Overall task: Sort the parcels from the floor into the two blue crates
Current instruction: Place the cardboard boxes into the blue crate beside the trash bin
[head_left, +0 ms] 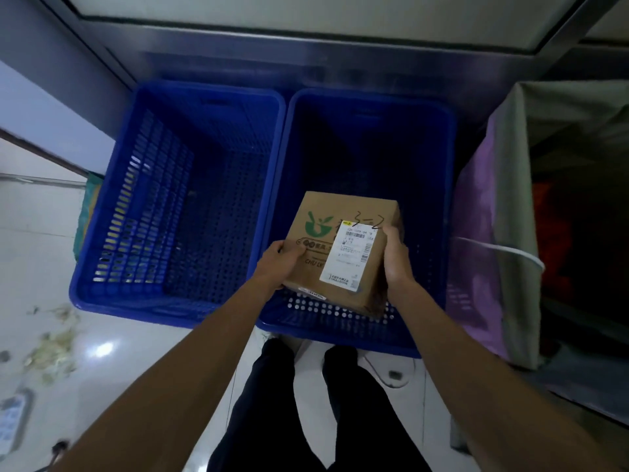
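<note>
We see a brown cardboard parcel box with a green leaf logo held in both hands just right of the frame's centre, above the near half of the right-hand blue perforated plastic crate. The box is tilted, with its far edge raised toward the top of the frame, and we cannot tell whether its near lower corner touches the crate's wall. A white printed shipping label lies on its top face, with black handwriting just above it

The left grip is closed round the box's left edge, thumb lying on the top face and fingers curled beneath. The right grip is wrapped round the right edge, thumb pressing the top beside the label's upper corner, the other fingers hidden behind the side. Both bare forearms run in from the bottom of the frame

The left-hand blue perforated plastic crate stands just beside the first, their long walls touching, left of centre. Both sit on a glossy white tiled floor, against a grey metal frame across the top. At the right edge stands a grey fabric bin with a purple side, a white cord hanging over its rim. Pale scraps of litter lie at lower left, and the person's dark trouser legs show at bottom centre
</note>
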A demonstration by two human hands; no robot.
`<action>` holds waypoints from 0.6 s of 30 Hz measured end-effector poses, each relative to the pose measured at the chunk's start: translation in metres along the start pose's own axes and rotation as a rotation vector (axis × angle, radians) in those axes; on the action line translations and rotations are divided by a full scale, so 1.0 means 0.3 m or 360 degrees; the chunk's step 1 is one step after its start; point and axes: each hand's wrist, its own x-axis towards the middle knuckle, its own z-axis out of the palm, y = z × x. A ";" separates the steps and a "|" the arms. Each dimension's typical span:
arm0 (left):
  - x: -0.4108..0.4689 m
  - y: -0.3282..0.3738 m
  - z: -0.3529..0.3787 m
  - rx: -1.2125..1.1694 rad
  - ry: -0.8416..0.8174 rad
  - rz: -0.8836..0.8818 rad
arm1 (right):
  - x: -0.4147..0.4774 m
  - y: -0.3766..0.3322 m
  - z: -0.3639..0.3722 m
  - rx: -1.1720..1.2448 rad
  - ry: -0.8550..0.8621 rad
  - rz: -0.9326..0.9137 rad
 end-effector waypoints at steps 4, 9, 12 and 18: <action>0.130 -0.067 0.071 0.0132 0.0046 0.0055 | 0.103 0.068 0.047 -0.0043 -0.0056 0.0005; 0.293 -0.172 0.156 0.0255 0.0164 -0.0080 | 0.220 0.168 0.095 -0.0178 -0.0246 0.0044; 0.374 -0.254 0.197 0.0272 0.0112 -0.0120 | 0.288 0.232 0.107 -0.0275 -0.0214 0.0005; 0.428 -0.366 0.249 0.0276 0.0164 -0.0259 | 0.317 0.348 0.104 -0.0322 -0.0203 0.0118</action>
